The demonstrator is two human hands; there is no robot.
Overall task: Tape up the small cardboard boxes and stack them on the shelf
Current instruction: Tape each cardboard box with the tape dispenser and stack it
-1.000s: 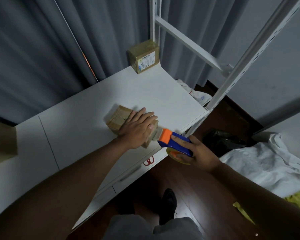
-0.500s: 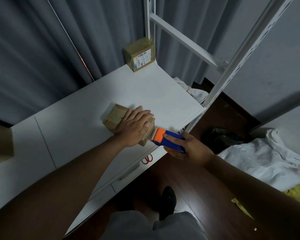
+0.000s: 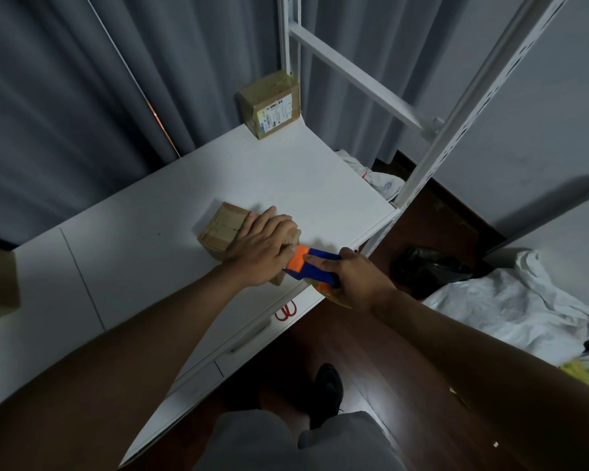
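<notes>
small cardboard box (image 3: 223, 229) is set near the front edge of the white shelf (image 3: 170, 212), pressed flat under the left hand (image 3: 262, 249), fingers straight and together. blue-orange tape dispenser (image 3: 312, 266) is gripped by the right hand (image 3: 357, 283), its orange end touching the box. a second labelled box (image 3: 271, 103) is seen at the back corner.

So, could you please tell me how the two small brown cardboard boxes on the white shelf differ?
The near cardboard box lies under the left hand, label-free; the far cardboard box stands untouched at the back corner, bearing a white printed label. Both are small and brown.
</notes>
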